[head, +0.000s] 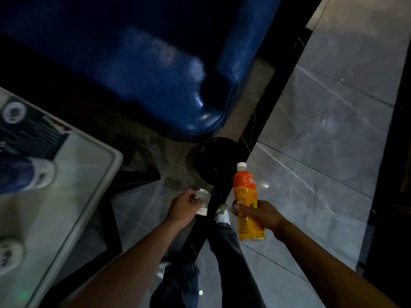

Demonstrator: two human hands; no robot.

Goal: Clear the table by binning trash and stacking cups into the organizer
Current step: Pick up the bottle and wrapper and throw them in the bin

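An orange juice bottle with a white cap is held upright in the right hand, the fingers wrapped shut around its lower half, at about five o'clock in the view. A small crumpled wrapper, pale and foil-like, is pinched in the closed left hand at about six o'clock. Both are carried just short of a round black bin, lined with a dark bag, on the floor near the centre. The bottle appears smooth, cylindrical plastic with a glossy label, and seems still to hold liquid, so it could slip or strike the rim and topple the light bin if released early. The wrapper, being light, could drift past the opening onto the polished grey tiles. The bin's dark mouth is hard to judge in the dim light. At nine o'clock the pale, round-cornered desk carries blurred cups; a shiny blue padded seat lies at twelve.
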